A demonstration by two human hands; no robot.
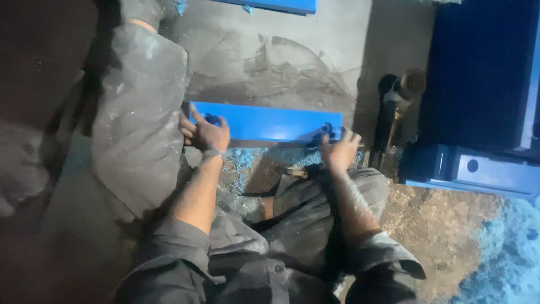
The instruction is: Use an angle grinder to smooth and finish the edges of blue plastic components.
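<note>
Blue-painted flat metal bar (270,123) lies crosswise on the grey, scuffed floor (292,62), just ahead of the person's knees. Long axis runs left to right in the head view.

Left hand (205,134) grips the bar's left end, fingers curled over the near edge, thumb side on top. There's a hole or dark fitting under the fingers at that end; too dim to tell which. A band sits on that wrist (212,153).

Right hand (339,149) is on the bar's right end, fingers spread and pressed over the corner. Looks like a hold rather than a flat rest, but lighting is poor there.

Both forearms are bare, with grey sleeves (388,250) rolled up near the elbows. The person is sitting or crouching, knees (315,197) bent, just behind the bar.

Blue paint dust and flakes (253,157) are scattered on the floor between bar and knees. More blue powder (506,253) is heaped at lower right.

Large grey dusty sack-like bundle (138,112) sits just left of the left hand, touching or nearly touching the bar's end.

Dark tool with a brass-coloured head (402,95) stands right of the bar, near but apart. Beyond it are dark blue painted metal frames (484,169), one with a round hole. Another blue piece (270,5) is at the top edge, well apart.
</note>
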